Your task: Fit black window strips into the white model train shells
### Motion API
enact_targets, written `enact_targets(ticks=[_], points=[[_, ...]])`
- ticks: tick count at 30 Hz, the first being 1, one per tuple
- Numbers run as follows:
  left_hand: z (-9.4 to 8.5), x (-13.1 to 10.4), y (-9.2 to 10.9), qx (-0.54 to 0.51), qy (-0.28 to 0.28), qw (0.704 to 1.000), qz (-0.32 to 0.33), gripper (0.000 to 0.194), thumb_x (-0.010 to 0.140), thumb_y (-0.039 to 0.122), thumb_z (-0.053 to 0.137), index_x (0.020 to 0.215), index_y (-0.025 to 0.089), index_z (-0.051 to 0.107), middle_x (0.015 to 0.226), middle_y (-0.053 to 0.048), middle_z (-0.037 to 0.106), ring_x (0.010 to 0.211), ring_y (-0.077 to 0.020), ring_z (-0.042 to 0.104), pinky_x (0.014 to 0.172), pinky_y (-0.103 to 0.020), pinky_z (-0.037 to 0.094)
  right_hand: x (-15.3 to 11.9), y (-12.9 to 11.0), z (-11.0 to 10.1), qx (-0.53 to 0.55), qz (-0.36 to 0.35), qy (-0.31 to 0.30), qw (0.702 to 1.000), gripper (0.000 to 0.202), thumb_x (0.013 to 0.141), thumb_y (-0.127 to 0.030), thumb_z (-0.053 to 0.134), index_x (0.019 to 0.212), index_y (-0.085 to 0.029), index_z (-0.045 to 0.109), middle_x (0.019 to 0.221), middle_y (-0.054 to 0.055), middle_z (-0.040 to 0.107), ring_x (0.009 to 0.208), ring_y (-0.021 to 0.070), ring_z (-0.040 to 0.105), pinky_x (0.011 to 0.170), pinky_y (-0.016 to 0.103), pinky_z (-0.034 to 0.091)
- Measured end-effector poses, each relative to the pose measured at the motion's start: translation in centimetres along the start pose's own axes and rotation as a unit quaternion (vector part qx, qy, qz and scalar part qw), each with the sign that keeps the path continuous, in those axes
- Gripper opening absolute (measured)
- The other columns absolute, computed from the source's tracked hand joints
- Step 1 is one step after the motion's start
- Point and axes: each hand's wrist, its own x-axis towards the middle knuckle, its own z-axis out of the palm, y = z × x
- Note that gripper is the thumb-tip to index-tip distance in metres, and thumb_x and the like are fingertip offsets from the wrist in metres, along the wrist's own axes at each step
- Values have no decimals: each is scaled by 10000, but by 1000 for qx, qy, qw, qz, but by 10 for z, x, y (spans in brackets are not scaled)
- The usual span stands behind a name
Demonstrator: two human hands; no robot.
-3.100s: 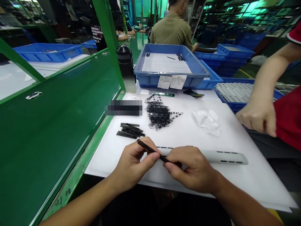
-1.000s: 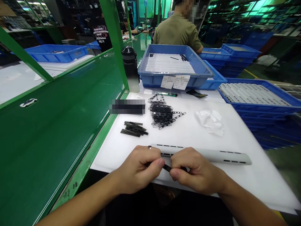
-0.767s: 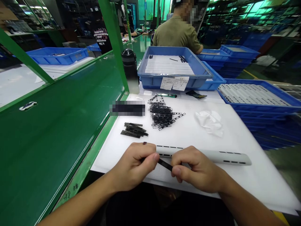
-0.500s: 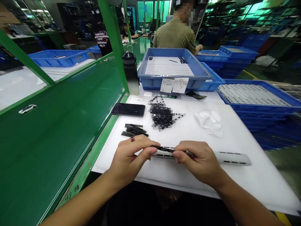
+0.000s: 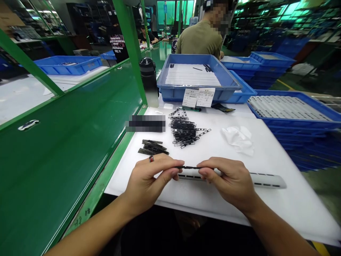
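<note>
Between my two hands a thin black strip (image 5: 190,167) is stretched level, seen nearly edge-on. My left hand (image 5: 149,183) pinches its left end between thumb and forefinger; a ring sits on one finger. My right hand (image 5: 230,181) pinches the other end the same way. Just beneath and behind lies a long pale grey slotted bar (image 5: 268,180), partly covered by my right hand. Beyond my hands is a heap of black slotted strips (image 5: 183,131). Nearer my left hand lies a smaller pile of dark flat strips (image 5: 153,147).
A blurred-out dark object (image 5: 145,123) lies left of the heap, and crumpled white film (image 5: 238,139) right of it. A bottle (image 5: 149,81) and a blue tray (image 5: 199,91) stand behind. Stacked blue trays (image 5: 295,122) are at right. A person (image 5: 199,39) sits beyond.
The black strip between my fingers has turned from slightly slanted to nearly level and edge-on. Both hands stay pinched on it. The view has shifted slightly.
</note>
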Motion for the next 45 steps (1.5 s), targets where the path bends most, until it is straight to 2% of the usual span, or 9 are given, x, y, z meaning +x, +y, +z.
enact_targets(ticks=[7,22,26,29,31,34,37,40,45], points=[[-6,6,4,-62,40,993,-94,175,930,136,634,992,211,779,714,12,739,707,-107,676,702,-216,535,-3,4,-2,10,14,4,1000,24,889,-203,716,905,-200,733,724,-31,725,586,82,647,589,178,510],[-4,8,1,-122,63,978,-158,144,897,139,674,899,219,794,702,25,741,596,-82,654,664,-203,552,-3,2,-5,46,23,-61,997,155,943,-175,608,803,-189,672,662,-38,647,589,67,584,585,182,451],[-3,9,0,-78,53,985,-148,146,912,132,650,921,202,779,671,25,729,641,-95,684,697,-203,565,-4,2,-7,82,77,-63,992,182,939,-178,613,768,-190,672,674,-33,673,589,66,610,583,168,468],[-4,8,-2,4,53,995,-88,158,893,118,676,1014,195,744,784,10,748,668,-96,699,677,-200,564,-5,3,-11,175,146,-84,970,239,957,-237,605,730,-185,658,630,-23,668,530,70,595,522,164,474],[-7,6,-2,85,44,995,5,213,858,95,717,1053,182,722,873,-18,757,744,-108,710,707,-201,561,-6,3,-14,251,184,-93,946,279,965,-289,601,712,-179,642,596,-19,653,471,65,554,459,162,449],[-15,3,0,197,11,970,144,258,825,55,738,1064,144,700,936,-65,750,844,-141,703,740,-225,550,-11,5,-16,347,251,-103,898,316,953,-362,619,701,-172,622,545,-24,623,379,46,462,362,150,351],[-21,1,4,269,-55,934,227,250,827,48,717,1060,129,677,874,-68,730,754,-161,651,675,-287,508,-22,4,-13,382,306,-116,864,377,941,-444,615,684,-168,608,488,-30,577,336,41,395,326,154,277],[-19,-2,9,261,-132,930,221,143,856,69,671,981,136,667,786,-44,687,672,-148,574,623,-298,443,-36,0,-11,289,303,-78,905,388,968,-461,566,719,-171,634,528,-16,593,406,63,470,383,169,364],[-7,-8,12,142,-177,971,76,93,930,125,582,871,156,647,711,-4,589,655,-114,521,615,-249,414,-54,-12,-16,55,162,12,985,98,951,-292,634,927,-226,702,709,-26,684,601,87,624,593,185,503]])
